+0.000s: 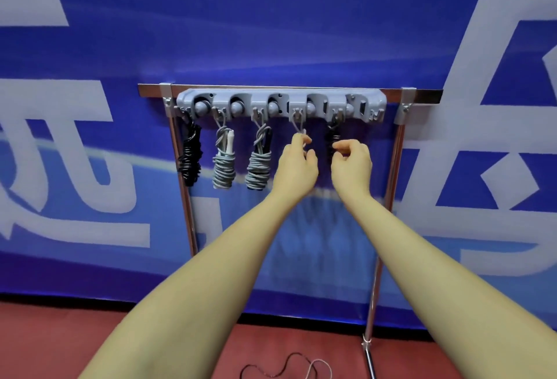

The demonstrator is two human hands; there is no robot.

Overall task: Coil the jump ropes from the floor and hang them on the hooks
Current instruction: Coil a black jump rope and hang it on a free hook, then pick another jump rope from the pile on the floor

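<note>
Your left hand (297, 164) fingers pinch the grey cord loop (299, 125) on the fourth metal hook (297, 114); your right hand (351, 161) seems curled against the black coil (331, 140). Let go carelessly and the loop could slip off.

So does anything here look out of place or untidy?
Mostly tidy: coiled ropes hang from the grey hook rack. The odd thing is a loose rope on the red floor at the bottom, uncoiled in wavy loops. The left hand is at a rope loop on the fourth hook.
</note>
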